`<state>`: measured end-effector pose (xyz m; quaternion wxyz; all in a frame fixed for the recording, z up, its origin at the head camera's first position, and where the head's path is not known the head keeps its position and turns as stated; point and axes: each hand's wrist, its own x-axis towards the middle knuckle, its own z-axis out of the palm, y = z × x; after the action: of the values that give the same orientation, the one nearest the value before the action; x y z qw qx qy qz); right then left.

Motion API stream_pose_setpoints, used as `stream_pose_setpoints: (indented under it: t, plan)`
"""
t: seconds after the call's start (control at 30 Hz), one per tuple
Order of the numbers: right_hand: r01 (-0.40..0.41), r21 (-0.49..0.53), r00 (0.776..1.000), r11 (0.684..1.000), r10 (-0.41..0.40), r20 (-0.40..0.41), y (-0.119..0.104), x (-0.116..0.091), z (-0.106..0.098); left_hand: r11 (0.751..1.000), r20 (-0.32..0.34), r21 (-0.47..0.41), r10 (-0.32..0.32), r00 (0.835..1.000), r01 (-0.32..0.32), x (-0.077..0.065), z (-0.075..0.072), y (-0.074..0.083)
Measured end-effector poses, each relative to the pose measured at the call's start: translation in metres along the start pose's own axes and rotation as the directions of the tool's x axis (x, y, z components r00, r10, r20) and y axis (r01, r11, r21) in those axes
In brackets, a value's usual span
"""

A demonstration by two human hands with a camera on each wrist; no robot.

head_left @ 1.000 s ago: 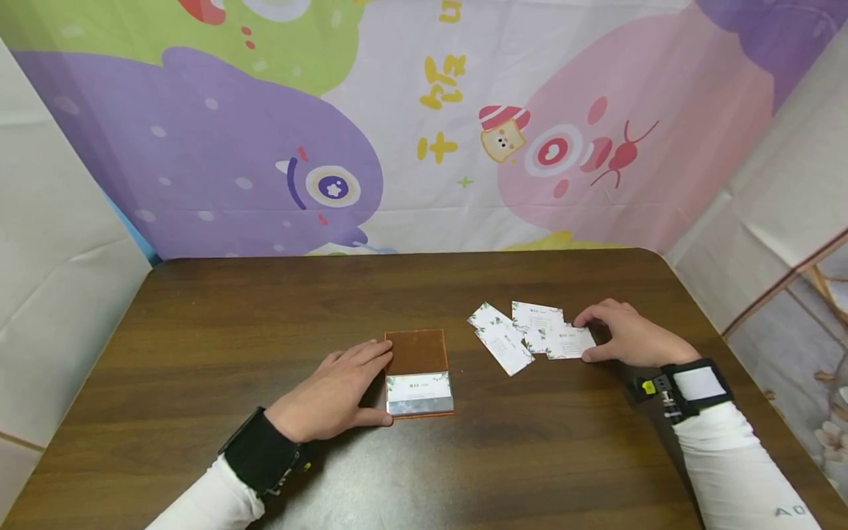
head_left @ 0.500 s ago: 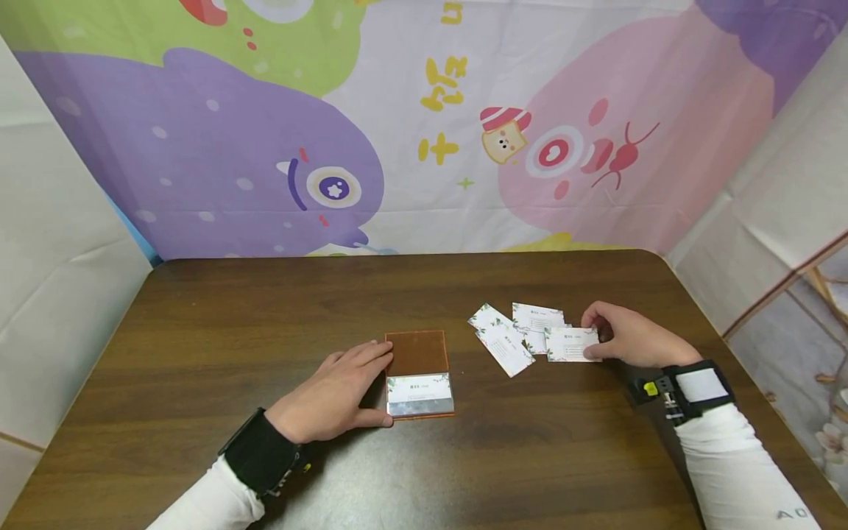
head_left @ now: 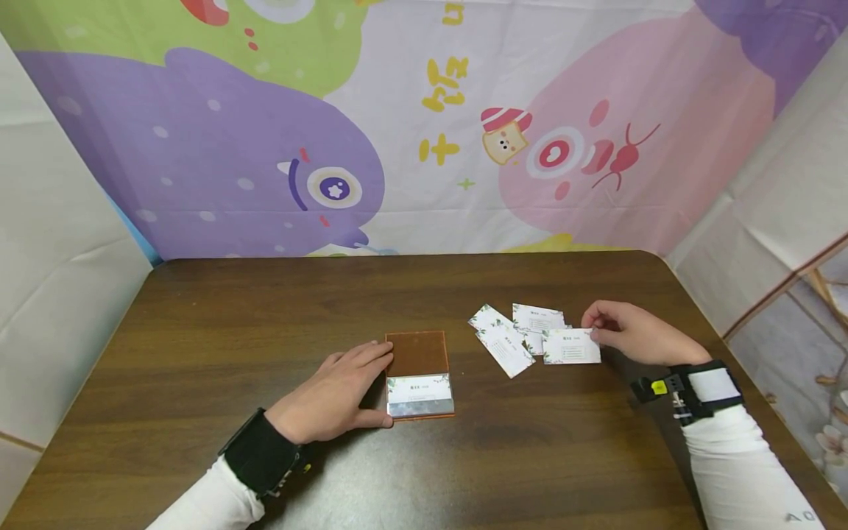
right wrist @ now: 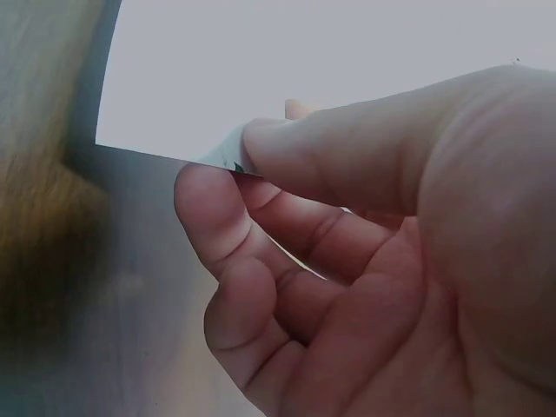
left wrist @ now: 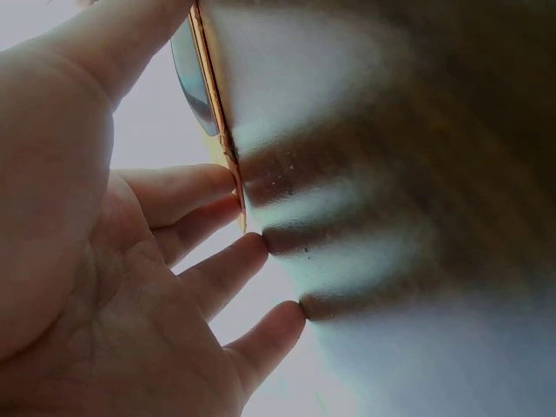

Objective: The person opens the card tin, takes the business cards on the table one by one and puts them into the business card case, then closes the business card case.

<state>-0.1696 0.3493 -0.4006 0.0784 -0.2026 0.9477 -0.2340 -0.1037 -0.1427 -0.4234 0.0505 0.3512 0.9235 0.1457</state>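
My right hand [head_left: 639,331] pinches a white business card [head_left: 571,346] by its right end. In the right wrist view the thumb [right wrist: 287,152] lies on one face of that card [right wrist: 187,78], with curled fingers [right wrist: 213,204] behind it. My left hand [head_left: 338,390] rests at the left edge of an open brown card holder [head_left: 417,352], its fingers extended and its thumb at the near corner. A printed card [head_left: 419,386] sits in the holder's near pocket. From the left wrist camera, the left fingers [left wrist: 226,274] touch the tabletop and the holder's edge [left wrist: 228,143].
Several more business cards [head_left: 505,351] lie overlapping just left of the held card. The wooden table [head_left: 265,294] ends at a cartoon-print cloth [head_left: 424,184] at the back. Pale panels [head_left: 59,258] stand at both sides.
My right hand has taken the rightmost card by its end and lifted it slightly off the pile, towards me. The left hand and the card holder have stayed in place.
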Motion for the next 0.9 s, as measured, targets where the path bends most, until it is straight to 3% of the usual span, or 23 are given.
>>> stream_pose_setpoints:
  t: [0.47, 0.9]
  plan:
    - [0.036, 0.016, 0.999, 0.999, -0.035, -0.030, -0.016, 0.004, -0.005, 1.000, -0.003, 0.002, 0.004, 1.000, -0.004, 0.000, 0.000, 0.000]
    - [0.060, 0.053, 0.998, 0.997, -0.059, -0.027, -0.046, 0.017, -0.002, 1.000, -0.014, 0.004, 0.013, 1.000, -0.013, 0.001, 0.001, -0.001]
